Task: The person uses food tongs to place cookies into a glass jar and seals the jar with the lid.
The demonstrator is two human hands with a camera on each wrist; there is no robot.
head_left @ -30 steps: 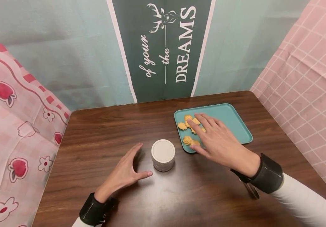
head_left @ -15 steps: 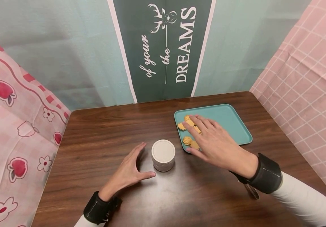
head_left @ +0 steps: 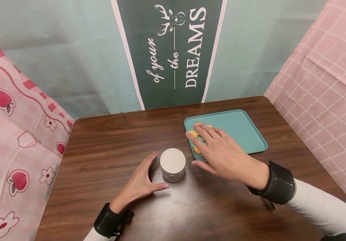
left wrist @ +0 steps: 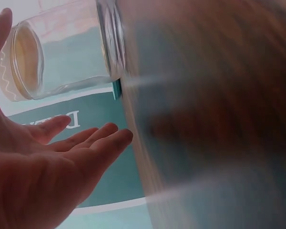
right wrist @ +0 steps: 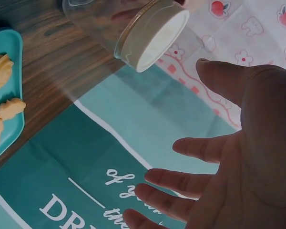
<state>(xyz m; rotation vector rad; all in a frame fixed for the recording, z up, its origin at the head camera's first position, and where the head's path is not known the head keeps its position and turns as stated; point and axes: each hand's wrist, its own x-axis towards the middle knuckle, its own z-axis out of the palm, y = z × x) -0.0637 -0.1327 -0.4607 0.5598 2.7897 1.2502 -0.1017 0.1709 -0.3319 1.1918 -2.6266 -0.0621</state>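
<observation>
A clear jar with a cream lid (head_left: pixel 173 161) stands upright near the middle of the wooden table. Just left of it, my left hand (head_left: pixel 139 182) is spread wide, thumb and fingers apart on either side of a gap facing the jar. In the left wrist view the glass jar (left wrist: pixel 71 52) looks see-through, with no contents visible. My right hand (head_left: pixel 221 152) hovers over the left end of a teal tray (head_left: pixel 245 130), fingers extended and holding nothing. Several swirled cookies (head_left: pixel 197 150) lie on that end, partly hidden under the hand. The right wrist view shows cookies (right wrist: pixel 0 71) too.
A metal utensil (head_left: pixel 268 203) lies on the table (head_left: pixel 115 134), mostly hidden under the right wrist. Fabric walls surround the table: a green printed one (head_left: pixel 173 67) behind, pink ones at left (head_left: pixel 19 140) and right (head_left: pixel 320 77).
My right hand has moved left across the cookies toward the jar. My left hand has shifted right, closer to the jar. The jar and tray stay in place.
</observation>
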